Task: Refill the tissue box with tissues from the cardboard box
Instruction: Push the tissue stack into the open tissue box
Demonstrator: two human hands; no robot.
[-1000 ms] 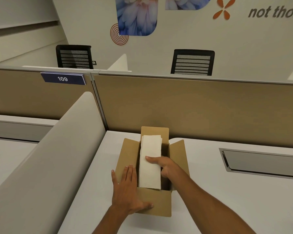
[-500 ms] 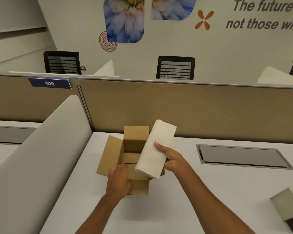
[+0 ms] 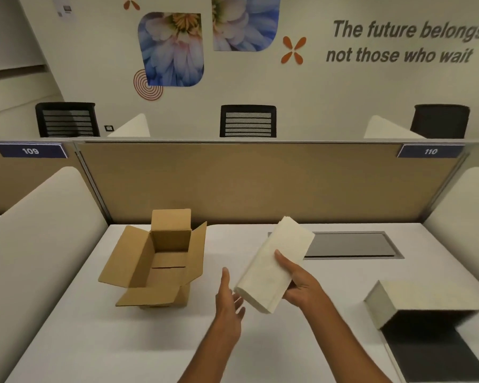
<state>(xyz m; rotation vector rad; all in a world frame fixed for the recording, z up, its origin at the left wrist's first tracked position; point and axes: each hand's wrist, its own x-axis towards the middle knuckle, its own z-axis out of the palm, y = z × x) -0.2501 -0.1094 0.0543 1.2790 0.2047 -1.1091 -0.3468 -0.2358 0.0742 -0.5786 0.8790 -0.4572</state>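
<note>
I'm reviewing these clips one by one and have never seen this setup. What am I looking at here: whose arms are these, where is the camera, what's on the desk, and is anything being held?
There is no machine here. A person wears one wide-angle camera on the head, looking forward and down, so the two bare arms coming up from the bottom edge are the wearer's own.

The right hand holds a white stack of tissues in the air above the white desk, thumb on top and fingers under it. The left hand is open, close beside the stack's lower end; I cannot tell whether it touches.

To the left on the desk stands a cardboard box with its flaps open; what shows of its inside looks empty. At the lower right edge is a beige box with a dark opening, probably the tissue box, only partly in view.
</note>
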